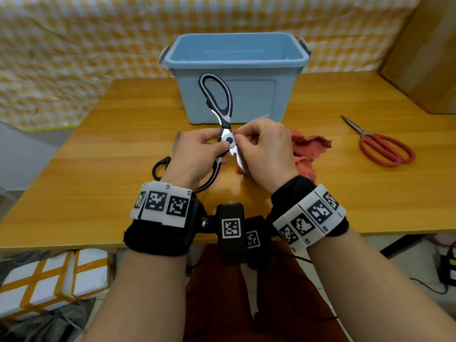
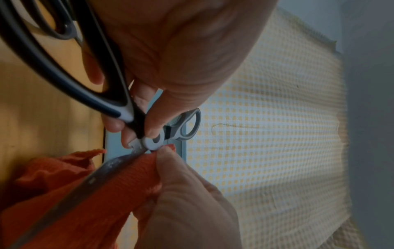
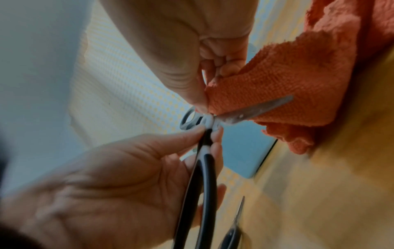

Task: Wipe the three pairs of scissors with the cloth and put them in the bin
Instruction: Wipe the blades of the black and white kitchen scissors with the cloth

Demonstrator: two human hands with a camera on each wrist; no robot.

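Black-and-white kitchen scissors (image 1: 229, 140) are held spread wide above the wooden table (image 1: 111, 193), one handle loop pointing up in front of the blue bin (image 1: 234, 77). My left hand (image 1: 219, 146) pinches the lower handle (image 2: 115, 107) just below the pivot. My right hand (image 1: 240, 139) pinches the orange-red cloth (image 1: 308, 146) round a blade (image 3: 255, 111) next to the pivot. The cloth (image 3: 287, 80) hangs from that hand to the table. Red-handled scissors (image 1: 385, 149) lie at the right. Black-handled scissors (image 1: 161, 165) lie partly hidden behind my left hand.
The bin looks empty and stands at the table's back middle. A cardboard box (image 1: 424, 58) stands at the back right. A yellow checked sheet (image 1: 74, 45) hangs behind the table. White boxes with orange tape (image 1: 49, 285) sit on the floor at the left.
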